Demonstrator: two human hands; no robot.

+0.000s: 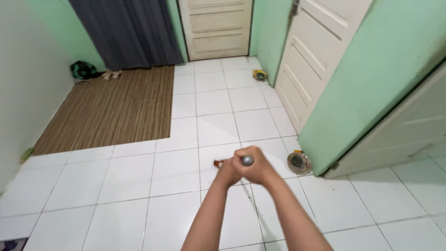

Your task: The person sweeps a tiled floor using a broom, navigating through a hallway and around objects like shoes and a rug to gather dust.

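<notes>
Both your hands, left (229, 173) and right (257, 167), are wrapped tight round the top of a pole (247, 161), held upright over the near tiled floor (176, 172). It looks stiff, light, smooth metal, likely slippery; grip stacked near its rounded cap.

A slim handle with a rounded grey metallic end (247, 161) points up toward the camera, its tip showing just above the clasped fingers. Both hands wrap it, the left hand (231, 171) and the right hand (256, 168) pressed together around the shaft, which hides nearly all of it. A small orange-brown piece (218, 163) shows just left of the hands, low over the white tiled floor (139, 186); whether it belongs to the handle cannot be told.
</notes>
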